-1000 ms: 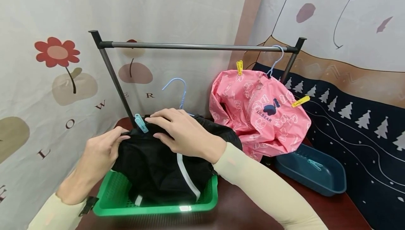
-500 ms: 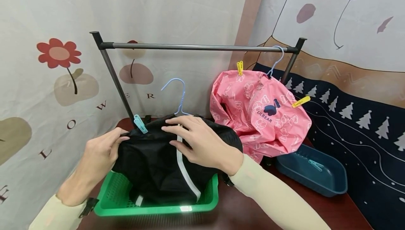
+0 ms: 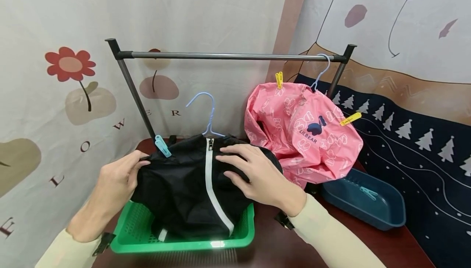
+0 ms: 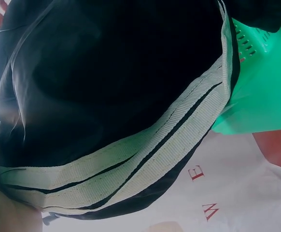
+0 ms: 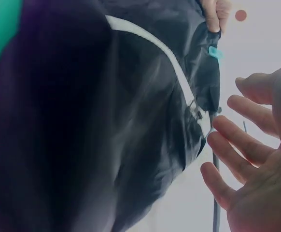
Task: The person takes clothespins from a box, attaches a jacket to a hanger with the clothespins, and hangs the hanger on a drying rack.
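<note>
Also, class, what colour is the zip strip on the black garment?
White; the zip strip shows best in the head view.

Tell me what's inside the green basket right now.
The lower part of the black jacket hangs inside the green basket, with perforated basket surface showing on the left. The jacket covers most of the inside, so I can't tell whether anything lies beneath it.

Red flower (image 3: 70,64) on pale backdrop (image 3: 213,14)
</note>
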`<state>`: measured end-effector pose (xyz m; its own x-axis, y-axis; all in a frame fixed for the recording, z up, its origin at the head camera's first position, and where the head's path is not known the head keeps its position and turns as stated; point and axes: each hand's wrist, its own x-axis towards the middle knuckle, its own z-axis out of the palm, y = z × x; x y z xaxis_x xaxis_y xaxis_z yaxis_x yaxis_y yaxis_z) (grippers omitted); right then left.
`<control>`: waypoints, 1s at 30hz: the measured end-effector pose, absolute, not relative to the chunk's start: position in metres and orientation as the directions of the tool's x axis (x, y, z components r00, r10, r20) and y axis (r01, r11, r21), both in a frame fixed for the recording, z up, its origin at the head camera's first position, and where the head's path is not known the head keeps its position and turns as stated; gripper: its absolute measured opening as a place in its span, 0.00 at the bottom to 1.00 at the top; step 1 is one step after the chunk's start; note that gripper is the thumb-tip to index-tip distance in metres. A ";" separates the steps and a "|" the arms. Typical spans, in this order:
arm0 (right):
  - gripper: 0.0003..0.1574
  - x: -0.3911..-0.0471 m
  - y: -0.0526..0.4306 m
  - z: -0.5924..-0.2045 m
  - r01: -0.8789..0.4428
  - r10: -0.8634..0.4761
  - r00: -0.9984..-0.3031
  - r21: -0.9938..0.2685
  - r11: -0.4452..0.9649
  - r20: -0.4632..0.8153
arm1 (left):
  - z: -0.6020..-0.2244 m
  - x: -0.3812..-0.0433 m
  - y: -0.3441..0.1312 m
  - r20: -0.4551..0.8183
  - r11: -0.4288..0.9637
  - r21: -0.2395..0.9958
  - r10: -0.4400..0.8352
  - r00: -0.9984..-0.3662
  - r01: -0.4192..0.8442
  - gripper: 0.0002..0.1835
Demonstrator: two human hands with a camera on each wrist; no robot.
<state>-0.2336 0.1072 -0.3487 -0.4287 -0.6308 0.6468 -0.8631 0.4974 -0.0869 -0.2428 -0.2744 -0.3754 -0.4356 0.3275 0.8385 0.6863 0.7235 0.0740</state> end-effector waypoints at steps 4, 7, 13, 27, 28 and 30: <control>0.29 -0.230 0.124 -0.355 -0.857 -0.606 -0.453 -0.132 0.498 0.654 | -0.376 -0.242 -0.276 0.836 0.720 0.086 0.324 -0.443 0.689 0.12; 0.31 -0.227 0.136 -0.359 -0.852 -0.584 -0.468 -0.163 0.498 0.663 | -0.376 -0.242 -0.277 0.834 0.724 0.088 0.321 -0.448 0.684 0.08; 0.36 -0.224 0.158 -0.368 -0.830 -0.537 -0.503 -0.207 0.518 0.677 | -0.377 -0.240 -0.279 0.837 0.732 0.091 0.312 -0.449 0.676 0.07; 0.40 -0.211 0.220 -0.381 -0.724 -0.371 -0.608 -0.298 0.622 0.702 | -0.378 -0.240 -0.282 0.843 0.731 0.094 0.303 -0.445 0.675 0.14; 0.41 -0.209 0.225 -0.382 -0.714 -0.358 -0.613 -0.299 0.634 0.704 | -0.378 -0.240 -0.282 0.843 0.732 0.094 0.302 -0.445 0.675 0.14; 0.40 -0.207 0.235 -0.384 -0.689 -0.332 -0.626 -0.301 0.659 0.705 | -0.378 -0.239 -0.282 0.844 0.732 0.096 0.300 -0.446 0.674 0.13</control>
<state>-0.2074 0.2355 -0.3835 -0.6263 -0.3321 0.7053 -0.6888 0.6594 -0.3011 -0.2392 -0.2820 -0.3784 -0.4458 0.2995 0.8435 0.6740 0.7324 0.0961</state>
